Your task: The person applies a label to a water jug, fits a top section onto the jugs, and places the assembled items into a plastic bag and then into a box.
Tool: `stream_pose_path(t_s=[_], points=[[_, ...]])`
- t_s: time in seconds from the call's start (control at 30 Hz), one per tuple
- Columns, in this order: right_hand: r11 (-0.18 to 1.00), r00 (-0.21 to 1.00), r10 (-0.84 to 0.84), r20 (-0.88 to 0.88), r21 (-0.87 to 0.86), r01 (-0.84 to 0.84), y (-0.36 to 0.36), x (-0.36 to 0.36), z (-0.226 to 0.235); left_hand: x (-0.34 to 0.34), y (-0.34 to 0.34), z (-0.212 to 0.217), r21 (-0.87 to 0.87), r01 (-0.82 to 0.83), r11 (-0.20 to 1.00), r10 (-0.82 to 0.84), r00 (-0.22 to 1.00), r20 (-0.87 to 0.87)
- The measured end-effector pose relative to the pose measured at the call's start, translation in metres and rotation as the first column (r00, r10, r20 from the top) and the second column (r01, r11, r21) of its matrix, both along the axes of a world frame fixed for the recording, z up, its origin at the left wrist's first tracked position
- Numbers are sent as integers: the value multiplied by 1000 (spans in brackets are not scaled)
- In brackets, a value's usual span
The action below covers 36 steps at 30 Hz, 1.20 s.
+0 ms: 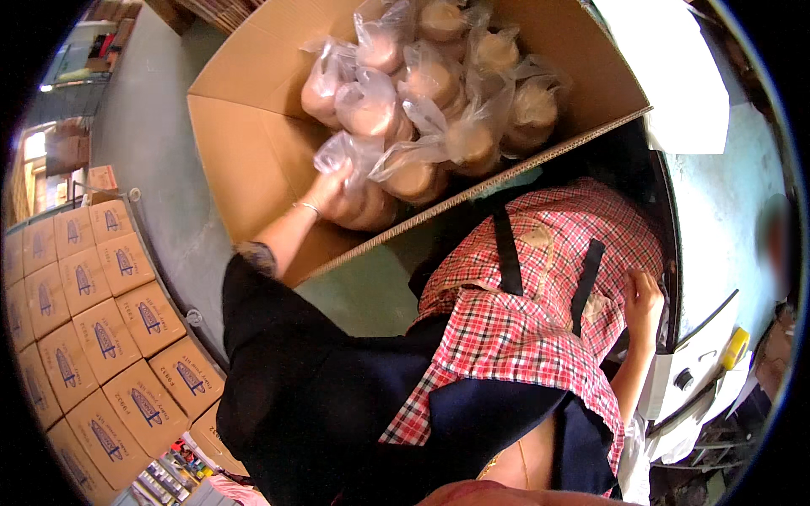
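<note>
A large open cardboard box (253,156) stands in front of me, partly filled with several clear plastic bags (369,105) of round tan pieces. Whether these are bowls, pots or something else I cannot tell. My left hand (335,192) reaches over the near left part of the box and is closed on the gathered top of one plastic bag (367,207), which rests beside the others. At the right, next to the table edge and my red checked apron (523,337), my right hand (644,301) is raised with its fingers loosely curled in. Nothing shows in it.
Stacked, printed cardboard cartons (105,337) rise at the left. A pale table (717,219) runs along my right, bearing a white sheet (683,76) and a white device with a dark knob (683,379). Grey floor (152,126) shows left of the box.
</note>
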State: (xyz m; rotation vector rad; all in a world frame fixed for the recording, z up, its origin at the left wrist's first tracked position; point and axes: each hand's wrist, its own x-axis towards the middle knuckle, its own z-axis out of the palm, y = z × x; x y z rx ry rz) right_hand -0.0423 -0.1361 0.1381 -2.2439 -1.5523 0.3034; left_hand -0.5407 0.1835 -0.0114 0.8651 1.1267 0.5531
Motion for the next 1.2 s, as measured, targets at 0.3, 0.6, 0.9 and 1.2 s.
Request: stream_pose_path(t_s=[0.3,0.6,0.9,1.2], points=[[967,958,-254,-130,0,256,-23,64,29,36,-4,-4,35,834,551,-419,312,-853],[629,477,-761,441,318,710,-65,381,33,289,37,142,652,416,634,-142,891,-431],[148,37,-927,372,274,950,-81,608,62,408,70,187,783,436,444,-42,882,-469],[355,308,-930,199,284,890,-146,400,52,586,-36,214,891,373,259,-681,725,-106]])
